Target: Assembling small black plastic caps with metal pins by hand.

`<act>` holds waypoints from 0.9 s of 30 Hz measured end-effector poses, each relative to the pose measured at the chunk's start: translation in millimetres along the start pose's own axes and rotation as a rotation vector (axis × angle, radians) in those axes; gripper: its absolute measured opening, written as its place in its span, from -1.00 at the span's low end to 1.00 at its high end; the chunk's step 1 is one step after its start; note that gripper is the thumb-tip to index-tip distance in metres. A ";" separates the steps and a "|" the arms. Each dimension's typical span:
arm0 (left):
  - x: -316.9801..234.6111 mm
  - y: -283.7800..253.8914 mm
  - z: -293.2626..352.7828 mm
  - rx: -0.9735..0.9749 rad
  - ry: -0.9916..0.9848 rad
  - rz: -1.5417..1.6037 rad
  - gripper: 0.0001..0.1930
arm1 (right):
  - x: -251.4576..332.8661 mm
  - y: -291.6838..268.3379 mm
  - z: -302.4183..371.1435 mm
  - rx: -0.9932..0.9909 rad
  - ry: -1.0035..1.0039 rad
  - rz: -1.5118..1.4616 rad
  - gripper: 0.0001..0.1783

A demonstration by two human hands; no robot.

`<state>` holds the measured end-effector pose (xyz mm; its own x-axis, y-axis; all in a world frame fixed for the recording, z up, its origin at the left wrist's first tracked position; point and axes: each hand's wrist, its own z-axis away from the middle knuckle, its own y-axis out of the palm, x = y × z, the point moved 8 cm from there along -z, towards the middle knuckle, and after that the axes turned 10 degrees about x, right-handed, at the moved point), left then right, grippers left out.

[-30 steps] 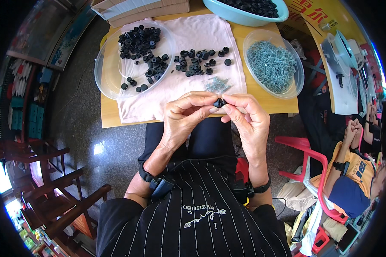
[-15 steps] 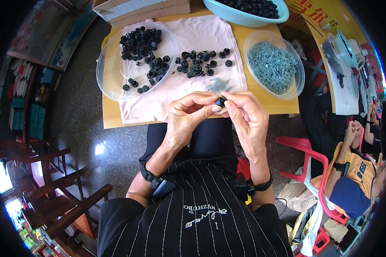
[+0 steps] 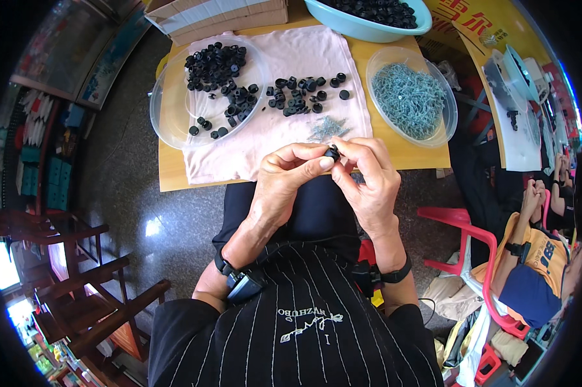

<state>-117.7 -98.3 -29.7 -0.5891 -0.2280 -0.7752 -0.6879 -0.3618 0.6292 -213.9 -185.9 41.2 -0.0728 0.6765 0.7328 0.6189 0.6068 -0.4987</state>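
Observation:
Just past the near table edge, a small round black plastic cap (image 3: 332, 153) is pinched between the thumb and index finger of my left hand (image 3: 279, 177). My right hand (image 3: 370, 180) is closed at the cap's other side, its fingertips on it; anything smaller between them is too small to tell. Right beyond my fingers lies a little heap of silver screws (image 3: 328, 128) on a pale pink cloth (image 3: 239, 158). Several loose black caps (image 3: 297, 97) are scattered farther up the cloth. To the left, a clear round tray (image 3: 165, 132) carries a big pile of the same black parts.
A clear bowl (image 3: 452, 116) full of screws stands at the right of the wooden table (image 3: 426, 158). At the back are a light blue basin (image 3: 342, 27) of black parts and a cardboard box (image 3: 220, 14). A pink-red stool (image 3: 459, 222) and another person (image 3: 530, 271) are at the right.
My right hand has turned a little, its thumb dropping lower beside the black cap. My left hand keeps its pinch. The whole view has shifted slightly.

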 end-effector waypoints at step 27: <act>10.7 0.8 1.8 -0.082 0.012 0.052 -0.81 | -5.3 2.1 7.2 -0.078 0.042 -0.088 -0.66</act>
<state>-125.3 -99.4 -37.4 -0.6174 -0.2591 -0.7427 -0.6196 -0.4215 0.6621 -217.8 -185.3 32.9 -0.0981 0.6030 0.7917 0.6708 0.6277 -0.3950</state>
